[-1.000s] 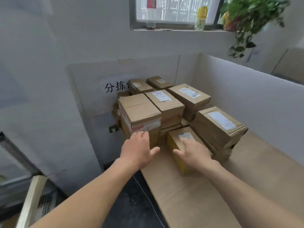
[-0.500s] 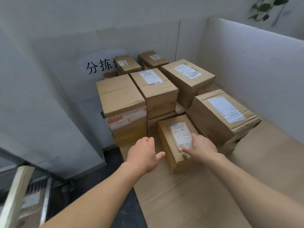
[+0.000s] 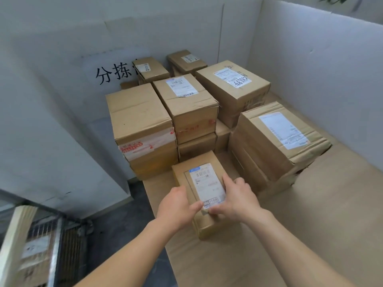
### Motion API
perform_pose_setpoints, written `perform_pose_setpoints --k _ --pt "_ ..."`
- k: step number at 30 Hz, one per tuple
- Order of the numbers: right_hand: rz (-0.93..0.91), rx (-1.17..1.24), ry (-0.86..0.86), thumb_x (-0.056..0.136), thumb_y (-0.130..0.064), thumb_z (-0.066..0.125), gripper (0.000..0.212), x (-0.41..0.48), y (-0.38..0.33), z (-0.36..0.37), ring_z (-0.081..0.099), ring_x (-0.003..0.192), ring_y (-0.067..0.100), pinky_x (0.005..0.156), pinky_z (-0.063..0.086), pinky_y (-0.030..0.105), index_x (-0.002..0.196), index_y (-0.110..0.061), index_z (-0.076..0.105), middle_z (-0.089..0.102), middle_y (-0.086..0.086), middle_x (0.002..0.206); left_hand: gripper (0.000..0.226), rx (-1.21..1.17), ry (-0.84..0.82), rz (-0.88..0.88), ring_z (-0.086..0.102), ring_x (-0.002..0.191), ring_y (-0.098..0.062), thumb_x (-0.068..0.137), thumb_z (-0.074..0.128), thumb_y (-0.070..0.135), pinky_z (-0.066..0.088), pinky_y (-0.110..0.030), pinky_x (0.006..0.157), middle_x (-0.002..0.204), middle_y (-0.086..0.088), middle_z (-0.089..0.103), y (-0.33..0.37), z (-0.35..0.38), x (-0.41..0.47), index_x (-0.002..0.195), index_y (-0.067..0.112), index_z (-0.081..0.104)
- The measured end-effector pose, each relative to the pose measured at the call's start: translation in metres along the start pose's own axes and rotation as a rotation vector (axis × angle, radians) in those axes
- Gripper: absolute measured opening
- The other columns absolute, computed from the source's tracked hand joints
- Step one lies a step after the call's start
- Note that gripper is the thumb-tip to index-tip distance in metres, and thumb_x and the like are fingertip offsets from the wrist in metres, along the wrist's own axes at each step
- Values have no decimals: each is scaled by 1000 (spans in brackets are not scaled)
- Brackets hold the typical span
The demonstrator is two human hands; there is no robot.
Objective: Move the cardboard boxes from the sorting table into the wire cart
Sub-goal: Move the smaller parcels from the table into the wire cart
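A small cardboard box (image 3: 204, 175) with a white shipping label lies at the front of the pile on the sorting table (image 3: 310, 235). My left hand (image 3: 176, 206) grips its left side, thumb on the top near the label. My right hand (image 3: 236, 198) grips its right side, thumb across the label's lower corner. Behind it stand several larger cardboard boxes, among them a tall taped box (image 3: 143, 129) on the left and a wide labelled box (image 3: 275, 139) on the right. The wire cart (image 3: 62, 243) shows at the lower left, with a labelled box inside.
Grey partition walls (image 3: 321, 69) close in the table's back and right side, and a wall panel with black characters (image 3: 113, 74) stands at the left. Dark floor (image 3: 116, 228) separates the table from the cart. A pale board (image 3: 15, 235) leans by the cart.
Both hands have closed in on the small front box: the left hand moved right onto its left side, the right hand settled on its right side. The camera tilted further down.
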State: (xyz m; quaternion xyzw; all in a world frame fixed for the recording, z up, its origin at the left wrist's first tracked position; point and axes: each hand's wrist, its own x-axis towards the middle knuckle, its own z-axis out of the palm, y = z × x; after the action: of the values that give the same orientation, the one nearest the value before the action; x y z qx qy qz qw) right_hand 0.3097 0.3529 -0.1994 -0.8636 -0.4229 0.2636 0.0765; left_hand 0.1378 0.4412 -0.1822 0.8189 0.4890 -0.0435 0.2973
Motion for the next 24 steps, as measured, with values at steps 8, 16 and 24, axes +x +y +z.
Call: perform_pose_setpoints --k 8,16,24 --pt "34 99 78 60 -68 73 90 -25 -11 29 57 111 21 86 46 34 136 -33 37 51 -5 115 86 -190 44 -25 55 119 -16 79 79 43 38 -22 85 139 4 53 -37 13 -18 147 28 29" --pt "206 357 15 63 -54 80 77 -39 -33 52 61 112 16 94 50 34 130 -31 51 65 -8 129 59 -390 -31 -78 60 105 -12 71 86 25 50 -26 86 116 11 61 -70 4 -28 115 32 46" --pt "171 353 -41 62 -52 80 54 -83 -100 95 60 87 3 63 46 22 105 -28 57 65 -16 98 55 -411 -37 -146 60 100 -12 73 84 31 52 -27 80 111 8 61 -145 -22 -75 114 24 49"
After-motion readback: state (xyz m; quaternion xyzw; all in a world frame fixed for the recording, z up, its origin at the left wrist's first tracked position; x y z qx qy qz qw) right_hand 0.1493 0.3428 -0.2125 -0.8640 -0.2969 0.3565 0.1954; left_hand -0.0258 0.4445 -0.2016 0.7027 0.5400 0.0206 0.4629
